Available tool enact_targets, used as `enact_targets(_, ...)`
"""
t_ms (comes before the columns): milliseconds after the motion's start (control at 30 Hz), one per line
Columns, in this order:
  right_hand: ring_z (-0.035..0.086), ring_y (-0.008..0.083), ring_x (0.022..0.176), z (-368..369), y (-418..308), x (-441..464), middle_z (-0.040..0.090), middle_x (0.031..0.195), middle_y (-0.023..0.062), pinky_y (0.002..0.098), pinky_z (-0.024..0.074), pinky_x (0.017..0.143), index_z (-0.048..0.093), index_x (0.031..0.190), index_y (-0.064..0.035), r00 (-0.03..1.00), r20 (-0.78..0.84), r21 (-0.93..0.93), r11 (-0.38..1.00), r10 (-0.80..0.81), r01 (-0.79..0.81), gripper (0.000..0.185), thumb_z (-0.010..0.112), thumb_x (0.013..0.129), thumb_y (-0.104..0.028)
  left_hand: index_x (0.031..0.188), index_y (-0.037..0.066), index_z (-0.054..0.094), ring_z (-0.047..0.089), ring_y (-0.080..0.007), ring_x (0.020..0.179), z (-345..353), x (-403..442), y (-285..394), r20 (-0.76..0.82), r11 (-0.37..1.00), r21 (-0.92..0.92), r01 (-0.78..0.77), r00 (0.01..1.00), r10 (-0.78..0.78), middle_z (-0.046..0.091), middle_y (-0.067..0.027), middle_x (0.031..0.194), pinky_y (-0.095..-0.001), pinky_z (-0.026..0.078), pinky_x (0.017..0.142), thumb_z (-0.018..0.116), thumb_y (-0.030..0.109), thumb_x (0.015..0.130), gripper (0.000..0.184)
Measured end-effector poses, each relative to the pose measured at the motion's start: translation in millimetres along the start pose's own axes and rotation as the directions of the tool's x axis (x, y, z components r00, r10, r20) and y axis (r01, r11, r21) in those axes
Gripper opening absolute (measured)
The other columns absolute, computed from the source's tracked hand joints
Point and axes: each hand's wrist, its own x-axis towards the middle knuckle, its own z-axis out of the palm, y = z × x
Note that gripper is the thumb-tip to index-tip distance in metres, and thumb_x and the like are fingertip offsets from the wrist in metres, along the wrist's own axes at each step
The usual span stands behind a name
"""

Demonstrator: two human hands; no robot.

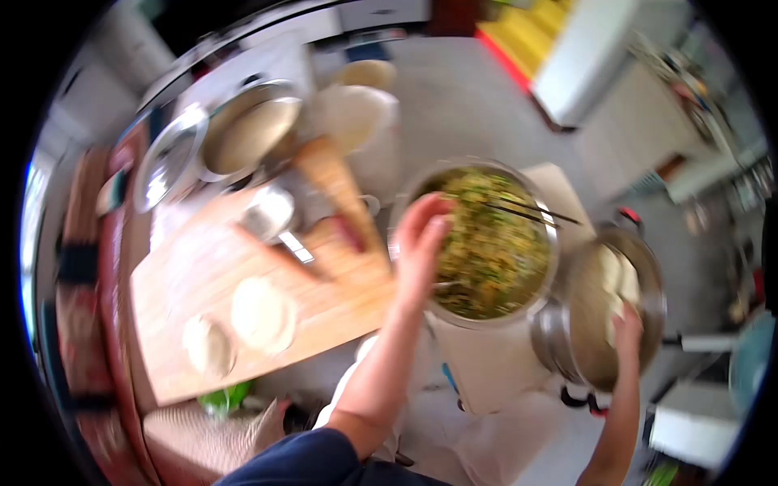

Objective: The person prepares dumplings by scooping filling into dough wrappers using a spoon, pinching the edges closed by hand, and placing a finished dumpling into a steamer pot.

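We take the big metal bowl point(484, 322) as our landmark; it stands on a pale worktop point(482, 373) between our two arms, a spot that probably suits either hand. Chopped green and yellow filling point(490, 259) covers its inside. A pair of chopsticks point(523, 215) lies in the filling with the ends over the far right rim, perhaps so that they stay easy to pick up.

Our left hand point(421, 239) hangs over the bowl's left rim, fingers parted and lightly bent, and we see nothing in it. Our right hand point(626, 324) reaches into the pot point(587, 340) to the right of the bowl, down at the white dough pieces point(620, 271) lying there. It meets the nearest piece, but blur and angle keep us from telling whether the fingers grip it or only rest against it. The pieces lie close together along one side of the pot, which seems to leave the remaining floor of it free.

Left of the bowl is a wooden board point(186, 267). On its near part we see a flat dough round point(263, 316) and, further from the bowl, a thicker dough lump point(208, 346); they lie apart, likely to keep them from sticking together. A metal scoop point(269, 213) sits on the bowl's side of the board, its handle towards us, which looks handy for grasping. Beyond it, further left of the bowl, stands a large pot with pale contents point(251, 134).
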Motion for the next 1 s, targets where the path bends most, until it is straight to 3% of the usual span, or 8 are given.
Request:
enact_targets(133, 0.061, 0.0408, 0.108, -5, -6, 4, 0.063, 0.117, 0.0231, 0.0451, 0.0481, 0.091, 0.056, 0.133, -0.0074, 0.992, 0.083, -0.111, 0.99, 0.099, -0.089, 0.052, 0.067, 0.083, -0.001, 0.13, 0.002, 0.056, 0.059, -0.0155, 0.116, -36, 2, 29, 0.032, 0.998, 0.058, 0.018, 0.999, -0.02, 0.065, -0.0086, 0.122, -0.0304, 0.048, 0.097, 0.059, 0.008, 0.098, 0.034)
enact_targets(300, 0.061, 0.0461, 0.102, -29, -37, 9, 0.063, 0.116, 0.0255, 0.0477, 0.0496, 0.086, 0.049, 0.14, -0.009, 0.969, 0.038, -0.19, 0.954, 0.244, -0.233, 0.053, 0.064, 0.089, -0.007, 0.122, 0.001, 0.061, 0.063, -0.0124, 0.093, -149, 0, 73, 0.069, 0.946, 0.322, -0.034, 0.998, 0.012, 0.068, -0.0053, 0.102, -0.025, 0.052, 0.081, 0.063, 0.002, 0.093, 0.029)
enact_targets(333, 0.065, 0.0408, 0.096, -40, -57, 5, 0.065, 0.115, 0.0241, 0.0444, 0.0518, 0.082, 0.052, 0.137, -0.0067, 0.988, -0.023, -0.194, 0.969, 0.153, -0.155, 0.046, 0.062, 0.092, -0.009, 0.117, 0.001, 0.063, 0.063, -0.0126, 0.09, -182, -3, 84, -0.023, 0.797, 0.598, -0.084, 0.992, 0.122, 0.067, -0.0051, 0.099, -0.0256, 0.052, 0.08, 0.063, -0.001, 0.091, 0.026)
enact_targets(400, 0.067, 0.0351, 0.094, -45, -73, -6, 0.066, 0.115, 0.0212, 0.0401, 0.0526, 0.08, 0.055, 0.134, -0.0041, 0.999, -0.039, 0.029, 1.0, 0.005, -0.004, 0.043, 0.061, 0.092, -0.007, 0.109, 0.0, 0.067, 0.064, -0.0146, 0.084, -250, -15, 111, -0.068, 0.684, 0.719, -0.128, 0.965, 0.252, 0.067, -0.0068, 0.098, -0.0286, 0.053, 0.077, 0.062, -0.005, 0.087, 0.023)
enact_targets(500, 0.066, 0.0256, 0.091, -64, -161, -33, 0.065, 0.115, 0.0148, 0.0324, 0.0528, 0.077, 0.059, 0.126, 0.0012, 0.997, -0.006, 0.165, 0.983, -0.082, 0.082, 0.035, 0.061, 0.091, -0.003, 0.094, 0.004, 0.071, 0.065, -0.0238, 0.077, -354, -40, 132, -0.087, 0.243, 0.97, 0.029, 0.969, 0.23, 0.064, -0.0114, 0.086, -0.0331, 0.054, 0.073, 0.07, 0.002, 0.075, 0.019)
enact_targets(600, 0.065, 0.0249, 0.096, -53, -215, -56, 0.063, 0.116, 0.0145, 0.0323, 0.0526, 0.08, 0.06, 0.12, 0.0024, 0.985, -0.001, 0.316, 0.934, -0.173, 0.164, 0.031, 0.061, 0.09, -0.001, 0.092, 0.005, 0.071, 0.065, -0.0244, 0.077, -395, -62, 135, -0.152, 0.174, 0.976, 0.128, 0.98, 0.127, 0.065, -0.0108, 0.086, -0.0347, 0.054, 0.072, 0.072, 0.006, 0.074, 0.018)
enact_targets(800, 0.062, 0.037, 0.105, -37, -303, -85, 0.063, 0.116, 0.0183, 0.0409, 0.0494, 0.092, 0.062, 0.114, 0.0036, 0.947, 0.001, 0.289, 0.906, -0.323, 0.309, 0.032, 0.063, 0.082, 0.002, 0.086, 0.009, 0.071, 0.066, -0.027, 0.078, -410, -64, 127, -0.17, 0.012, 0.985, 0.17, 0.983, 0.066, 0.067, -0.011, 0.082, -0.0395, 0.052, 0.071, 0.074, 0.019, 0.073, 0.017)
enact_targets(1000, 0.062, 0.037, 0.105, -42, -355, -106, 0.063, 0.114, 0.0176, 0.0412, 0.0493, 0.092, 0.063, 0.111, 0.0034, 0.912, 0.049, 0.401, 0.844, -0.406, 0.355, 0.03, 0.064, 0.081, 0.002, 0.084, 0.009, 0.07, 0.067, -0.0348, 0.085, -388, -60, 133, -0.327, -0.134, 0.937, 0.323, 0.945, -0.01, 0.07, -0.0159, 0.087, -0.0454, 0.054, 0.073, 0.066, 0.014, 0.075, 0.011)
